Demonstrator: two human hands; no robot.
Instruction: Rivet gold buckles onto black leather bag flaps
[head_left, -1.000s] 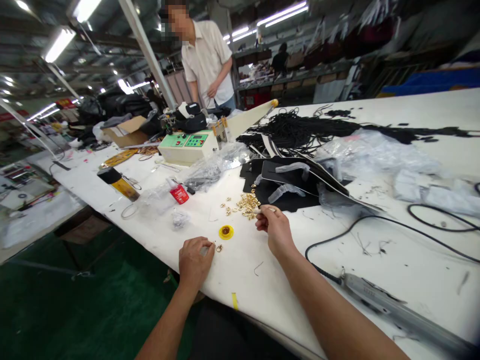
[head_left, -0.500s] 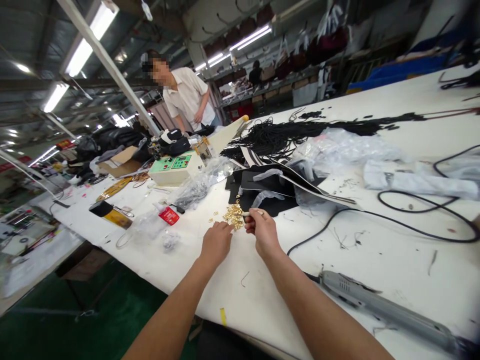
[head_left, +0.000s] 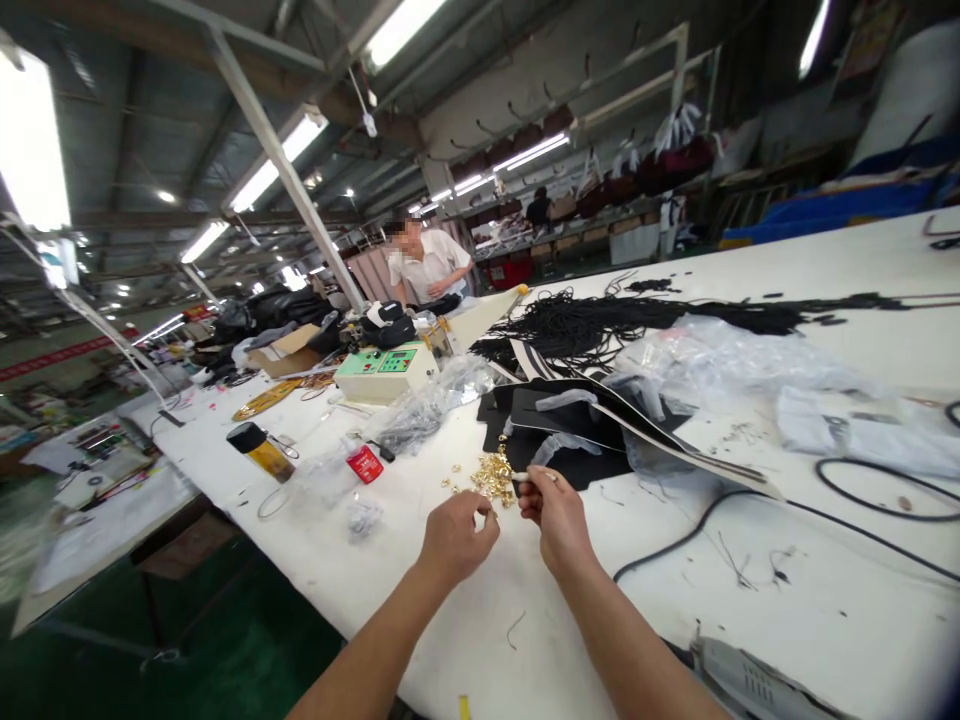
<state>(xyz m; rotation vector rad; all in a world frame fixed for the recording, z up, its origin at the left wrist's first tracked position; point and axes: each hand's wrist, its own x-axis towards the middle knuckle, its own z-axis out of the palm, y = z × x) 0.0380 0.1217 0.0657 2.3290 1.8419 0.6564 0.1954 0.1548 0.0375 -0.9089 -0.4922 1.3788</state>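
Note:
A pile of small gold metal pieces (head_left: pixel 493 474) lies on the white table (head_left: pixel 420 640). Just below the pile, my left hand (head_left: pixel 459 535) has thumb and forefinger pinched together; what is between them is too small to name. To the right of the pile, my right hand (head_left: pixel 555 515) grips a thin pale stick (head_left: pixel 534 476) whose tip points left at the gold pieces. Behind my right hand lie flat black panels (head_left: pixel 570 420) with strips wrapped in clear plastic.
A grey tool (head_left: pixel 742 675) with a black cable lies at the lower right. Black cords (head_left: pixel 577 320) spread behind the panels. Left are a green-topped machine (head_left: pixel 386 370), a red packet (head_left: pixel 364 463) and a yellow-black canister (head_left: pixel 260 452). A person (head_left: pixel 431 260) stands across the table.
The camera view has shifted, so the scene sits lower and further right. My left hand has drawn back slightly from the pile, its thumb and forefinger now pinched. My right hand still holds the stick.

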